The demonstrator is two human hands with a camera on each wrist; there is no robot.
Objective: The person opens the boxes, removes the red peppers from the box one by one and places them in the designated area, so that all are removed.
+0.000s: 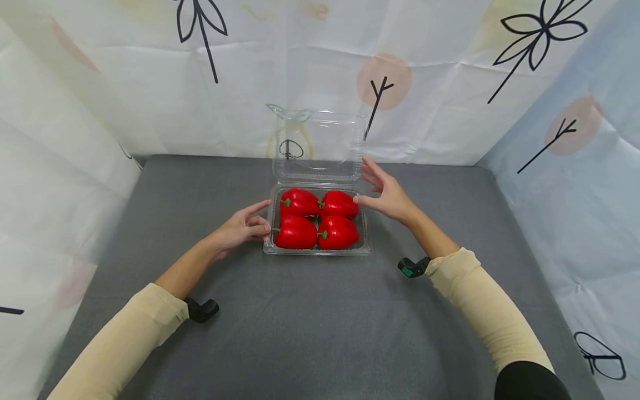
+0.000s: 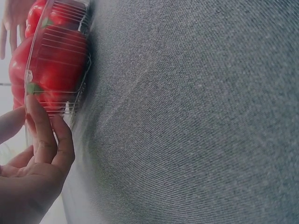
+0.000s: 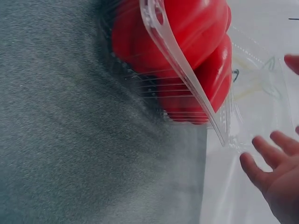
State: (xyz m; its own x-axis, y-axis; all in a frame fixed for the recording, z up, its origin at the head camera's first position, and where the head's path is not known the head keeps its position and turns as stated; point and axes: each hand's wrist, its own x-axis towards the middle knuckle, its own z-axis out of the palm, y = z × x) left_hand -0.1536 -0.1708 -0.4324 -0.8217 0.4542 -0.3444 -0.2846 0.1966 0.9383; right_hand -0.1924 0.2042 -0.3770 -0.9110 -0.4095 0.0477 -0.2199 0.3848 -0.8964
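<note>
Here, a clear plastic box [image 1: 317,247] is seen on the grey desk [image 1: 320,322], with its hinged lid [image 1: 320,145] standing upright at the far side. Four red peppers [image 1: 316,218] are packed inside it in two rows of two, touching one another.

The left hand [image 1: 245,226] is laid at the box's left wall. Its fingers [image 2: 44,133] are gently curved, and in the left wrist view the fingertips are pressed against the ribbed plastic side near the front left pepper [image 1: 295,232]; nothing is gripped, so the hand is released, steadying rather than clasping. The thumb is stretched toward the box's rim in the head view.

The right hand [image 1: 387,194] is held at the box's back right corner, just beside the hinge where lid and tray meet. Its fingers [image 3: 261,165] are spread and almost straight. From the right wrist view the fingertips are seen very close to the lid's lower edge, but whether they touch it cannot be told; nothing is grasped, and the hand is released.

The box thus lies between the two hands, the left at its near left side, the right at its far right side. Printed cloth [image 1: 440,83] is hung behind and beside the desk.
</note>
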